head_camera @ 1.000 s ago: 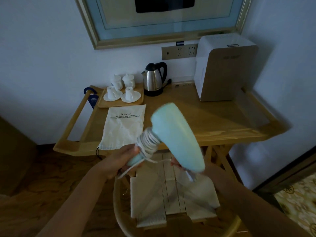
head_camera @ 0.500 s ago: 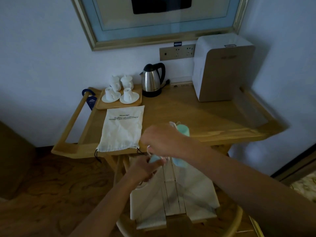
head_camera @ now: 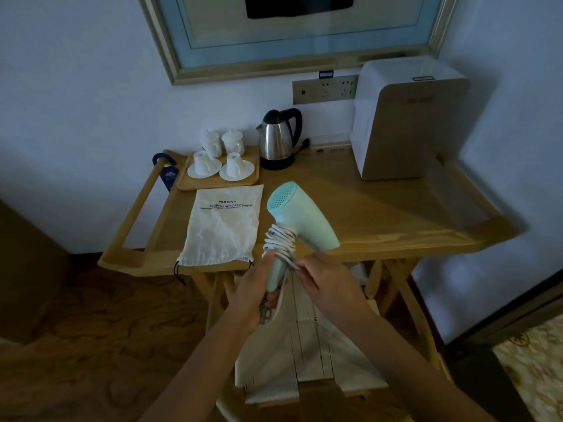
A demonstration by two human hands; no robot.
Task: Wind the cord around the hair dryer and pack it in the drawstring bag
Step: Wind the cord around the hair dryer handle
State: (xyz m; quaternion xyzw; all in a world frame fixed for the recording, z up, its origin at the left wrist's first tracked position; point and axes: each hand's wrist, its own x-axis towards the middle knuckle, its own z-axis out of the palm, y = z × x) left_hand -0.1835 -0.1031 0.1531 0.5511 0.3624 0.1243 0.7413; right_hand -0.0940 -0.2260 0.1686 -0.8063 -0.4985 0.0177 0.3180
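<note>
A pale mint hair dryer (head_camera: 300, 217) is held upright over the front edge of the wooden table (head_camera: 380, 220). Its white cord (head_camera: 281, 243) is coiled in several turns around the top of the handle. My left hand (head_camera: 254, 295) grips the lower handle. My right hand (head_camera: 323, 281) pinches the cord's loose end just below the coil. The white drawstring bag (head_camera: 224, 228) lies flat on the table to the left of the dryer, its gathered mouth toward me.
A wooden tray with white cups (head_camera: 217, 167) and a steel kettle (head_camera: 278, 140) stand at the back. A white box-shaped appliance (head_camera: 402, 120) fills the back right. A chair with a white woven seat (head_camera: 304, 354) is below my hands. Wall sockets (head_camera: 324, 89) sit above the table.
The dryer has swung from lying low behind my right hand to standing upright with its body up. My right hand has come down from over the dryer to the cord below the coil.
</note>
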